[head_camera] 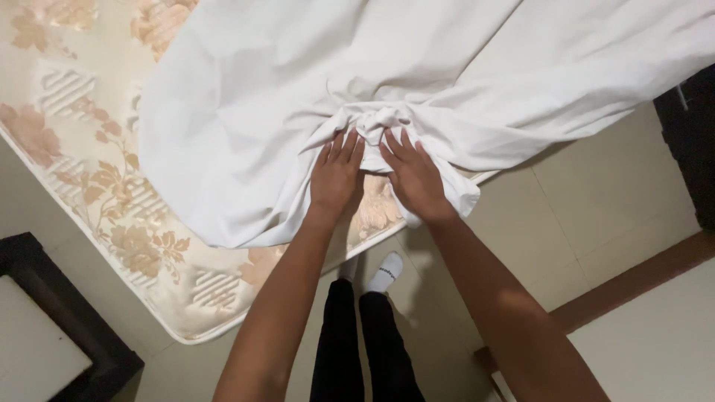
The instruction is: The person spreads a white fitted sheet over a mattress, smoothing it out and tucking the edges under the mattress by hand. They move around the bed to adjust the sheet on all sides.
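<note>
Both hands, left hand [335, 173] and right hand [413, 177], press flat, fingers spread, on bunched white cotton sheet [387, 74] over floral cream mattress [97, 186]; gathering step, grip needed next.

The white cotton bedsheet [417, 67] ran off the top and right edges of the frame. My fingertips [350, 141] were buried in its bunched folds, so I couldn't tell how firmly they gripped. The cream floral mattress [97, 186] was cut off at upper left.
</note>
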